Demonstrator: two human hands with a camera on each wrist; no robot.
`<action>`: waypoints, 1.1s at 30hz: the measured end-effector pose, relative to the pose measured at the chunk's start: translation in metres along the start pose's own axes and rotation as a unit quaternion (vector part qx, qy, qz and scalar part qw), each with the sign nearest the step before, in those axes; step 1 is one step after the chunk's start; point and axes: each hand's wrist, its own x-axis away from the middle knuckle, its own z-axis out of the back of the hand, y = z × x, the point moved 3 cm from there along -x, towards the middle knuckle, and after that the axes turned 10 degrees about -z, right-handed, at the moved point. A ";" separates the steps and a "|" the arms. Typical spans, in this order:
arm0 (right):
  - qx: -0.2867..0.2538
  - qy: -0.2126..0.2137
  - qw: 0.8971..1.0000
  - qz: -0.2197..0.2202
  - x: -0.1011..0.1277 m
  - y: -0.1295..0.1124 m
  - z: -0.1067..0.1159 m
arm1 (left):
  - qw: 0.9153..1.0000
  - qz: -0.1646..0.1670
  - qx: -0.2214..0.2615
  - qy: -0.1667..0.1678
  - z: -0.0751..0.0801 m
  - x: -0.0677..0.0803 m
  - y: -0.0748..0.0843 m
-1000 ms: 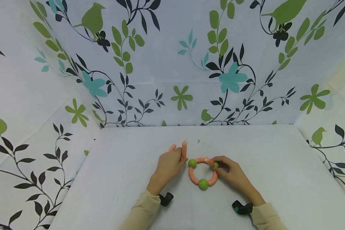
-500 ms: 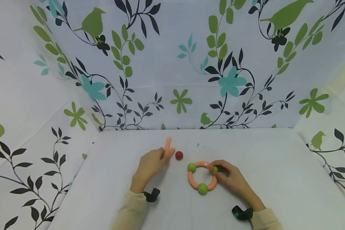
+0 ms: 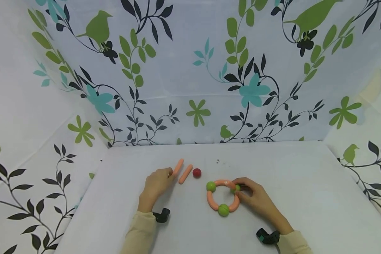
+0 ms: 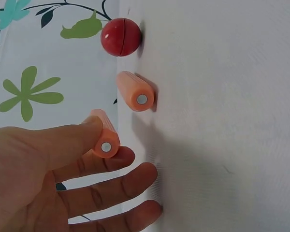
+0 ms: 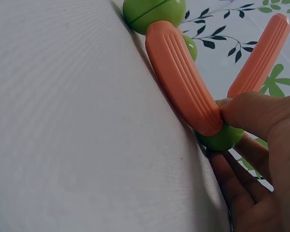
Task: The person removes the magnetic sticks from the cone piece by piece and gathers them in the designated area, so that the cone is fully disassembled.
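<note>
My left hand [image 3: 157,183] pinches a straight orange magnetic rod [image 4: 106,140] between thumb and forefinger; a silver disc shows in its end, and the other fingers are spread. Just to the right, a second straight orange rod [image 3: 185,174] lies on the table beside a red ball [image 3: 197,173]. Further right is a ring made of curved orange rods [image 3: 212,201] joined by green balls [image 3: 223,210]. At its right side, my right hand [image 3: 255,194] grips a green ball [image 5: 222,137], the thumb against the joint with a curved rod [image 5: 183,77].
The white table [image 3: 304,183] runs back to a patterned cloth [image 3: 177,70] with leaves, birds and flowers. Similar cloth hangs at both sides. A black wrist camera [image 3: 162,215] sits on the left wrist and another black camera [image 3: 268,236] on the right.
My left hand has moved left, away from the ring, leaving the red ball and one rod on the table. It still holds the other rod. The right hand stays at the ring.
</note>
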 end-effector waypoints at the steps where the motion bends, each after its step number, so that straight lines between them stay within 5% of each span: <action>1: -0.002 -0.002 1.000 -0.001 0.000 0.000 -0.001 | 1.000 0.001 0.001 -0.004 -0.001 0.001 -0.001; 33: 0.007 -0.002 1.000 -0.003 -0.001 -0.001 -0.001 | 0.995 -0.019 -0.093 0.002 -0.016 -0.005 -0.007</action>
